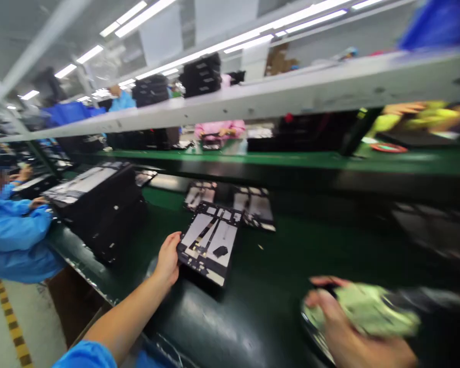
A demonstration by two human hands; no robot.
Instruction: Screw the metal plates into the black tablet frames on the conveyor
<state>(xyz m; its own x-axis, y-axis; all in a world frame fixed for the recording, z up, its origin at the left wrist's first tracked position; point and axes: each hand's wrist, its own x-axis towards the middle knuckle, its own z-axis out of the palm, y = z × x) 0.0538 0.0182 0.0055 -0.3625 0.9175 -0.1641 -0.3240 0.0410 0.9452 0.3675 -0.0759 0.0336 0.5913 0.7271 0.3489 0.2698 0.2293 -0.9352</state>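
Note:
My left hand (169,259) grips the left edge of an opened tablet (210,240), thumb along its side. The tablet is tilted above the dark green bench, with pale battery panels, a black ribbon strip and small board parts showing on its upper face. At the lower right, my right hand (339,324) is wrapped round a pale green hand tool (379,309) with a dark cord or hose at its right end. Motion blurs this tool, so its exact kind is unclear. A dark curved edge shows under the right hand.
Two more opened tablets (257,207) (200,194) lie behind the held one. A tall black stack (103,204) stands at left, topped by a similar tablet. A white shelf beam (253,99) crosses above the bench (283,276). A co-worker in a blue sleeve (19,230) sits at left.

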